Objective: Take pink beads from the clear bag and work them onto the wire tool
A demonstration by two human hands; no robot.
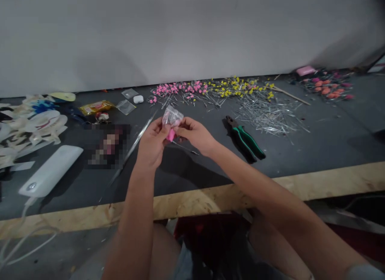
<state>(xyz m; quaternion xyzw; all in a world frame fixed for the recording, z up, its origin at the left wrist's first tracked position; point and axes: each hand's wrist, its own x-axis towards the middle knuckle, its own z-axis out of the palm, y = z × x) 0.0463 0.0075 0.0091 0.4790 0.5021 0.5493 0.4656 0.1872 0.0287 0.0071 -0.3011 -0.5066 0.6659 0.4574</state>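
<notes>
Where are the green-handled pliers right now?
The pliers lie on the dark table, just right of the right hand, beside the loose metal pins.

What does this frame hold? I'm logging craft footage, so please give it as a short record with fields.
left hand: left hand pinches the small clear bag of pink bits
right hand: right hand grips the same bag from the other side
surface: dark table with pale wooden front edge
tool: green-handled pliers, lying right of the hands
behind hands: pink-headed pins, yellow-headed pins, bare metal pins
far left: white power bank
</notes>
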